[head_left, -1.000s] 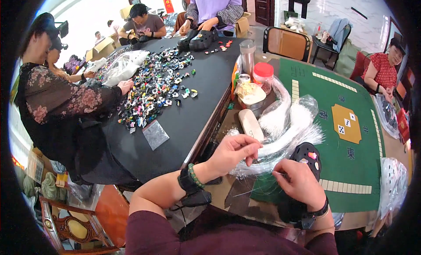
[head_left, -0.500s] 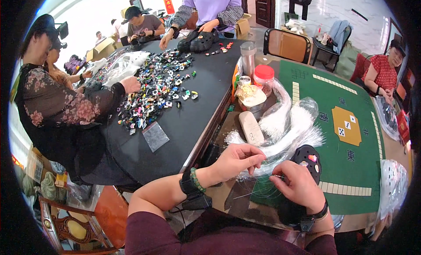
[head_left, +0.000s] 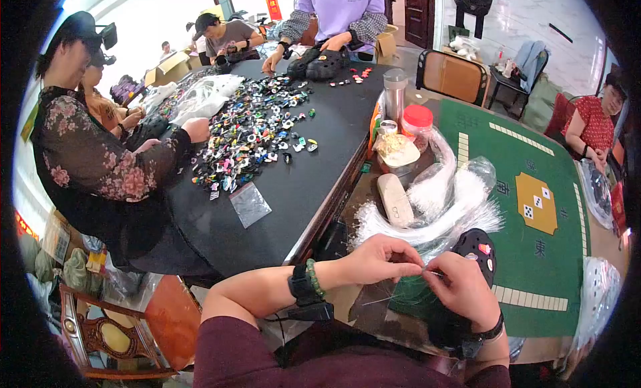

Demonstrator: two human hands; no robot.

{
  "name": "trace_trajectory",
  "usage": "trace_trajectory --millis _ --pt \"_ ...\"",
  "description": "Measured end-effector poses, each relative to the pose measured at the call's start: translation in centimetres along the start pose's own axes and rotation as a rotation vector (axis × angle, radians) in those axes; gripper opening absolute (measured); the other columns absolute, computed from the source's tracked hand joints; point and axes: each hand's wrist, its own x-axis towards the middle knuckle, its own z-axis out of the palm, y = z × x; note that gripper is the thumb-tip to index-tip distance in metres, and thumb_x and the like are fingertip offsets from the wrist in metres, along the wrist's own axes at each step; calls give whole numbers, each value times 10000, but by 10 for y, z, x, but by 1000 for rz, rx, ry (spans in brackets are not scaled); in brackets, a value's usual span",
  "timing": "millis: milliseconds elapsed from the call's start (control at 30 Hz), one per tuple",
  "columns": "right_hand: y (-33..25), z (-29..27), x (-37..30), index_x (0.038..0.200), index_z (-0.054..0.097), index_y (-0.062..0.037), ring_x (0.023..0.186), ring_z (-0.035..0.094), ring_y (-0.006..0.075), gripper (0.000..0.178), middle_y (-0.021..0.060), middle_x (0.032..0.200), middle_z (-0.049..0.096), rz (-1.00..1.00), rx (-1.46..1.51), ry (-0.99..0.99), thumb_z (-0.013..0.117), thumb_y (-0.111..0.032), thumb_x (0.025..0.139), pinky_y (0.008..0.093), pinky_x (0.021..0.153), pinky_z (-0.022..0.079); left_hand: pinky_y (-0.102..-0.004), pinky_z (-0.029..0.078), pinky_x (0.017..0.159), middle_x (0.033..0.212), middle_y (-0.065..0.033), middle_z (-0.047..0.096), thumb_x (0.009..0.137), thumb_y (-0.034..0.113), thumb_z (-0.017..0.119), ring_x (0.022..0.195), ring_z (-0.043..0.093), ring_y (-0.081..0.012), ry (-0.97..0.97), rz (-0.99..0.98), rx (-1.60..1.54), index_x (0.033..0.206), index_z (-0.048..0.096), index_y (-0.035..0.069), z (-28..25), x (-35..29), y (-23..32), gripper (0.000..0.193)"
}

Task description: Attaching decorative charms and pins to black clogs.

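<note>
My left hand [head_left: 382, 260] and my right hand [head_left: 462, 289] are both pinched, with their fingertips meeting over the near edge of the green-topped table. A tiny greyish bit shows between the fingertips, too small to name. Fine thin strands [head_left: 394, 297] trail below the fingers, seemingly from my right hand's pinch. Just behind my right hand lies a black clog [head_left: 482, 242] with small coloured charms on it, partly hidden. A thick bundle of white, clear strands [head_left: 431, 231], partly in plastic wrap, lies beyond my hands.
Left stands a black table [head_left: 317, 144] with a heap of colourful charms [head_left: 250, 131] and a small clear bag [head_left: 251, 205]. People work around it. Nearby are a beige glasses case [head_left: 395, 200], a red-lidded jar [head_left: 417, 124] and a steel tumbler [head_left: 395, 94]. Tiles line the green mat [head_left: 481, 128].
My hands have come together; the left moved right until its fingertips met the right's. The whole view has shifted slightly. A person at the left draws a hand slightly back over the charms.
</note>
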Motion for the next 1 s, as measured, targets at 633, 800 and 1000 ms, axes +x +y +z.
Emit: trace_trajectory --millis 633,800,1000 --pt "3 0 -1 878 602 -18 725 631 315 124 138 802 618 -34 -22 45 700 -69 825 371 631 499 -193 468 597 840 -10 644 935 121 650 683 576 -52 -4 -23 -45 1043 651 -3 -1 3 -9 165" --pt "3 -1 -2 871 597 -23 717 626 315 122 135 797 615 -36 -12 36 700 -70 825 376 626 496 -192 466 604 824 -11 639 943 129 639 674 573 -52 -39 -45 -42 1026 651 -3 0 4 -11 156" --pt "1 0 0 869 596 -23 718 624 317 122 134 797 616 -57 -23 48 700 -69 823 380 629 496 -198 464 605 820 -15 642 954 137 623 662 572 -52 -44 -59 -20 1018 653 -5 1 2 -8 158"
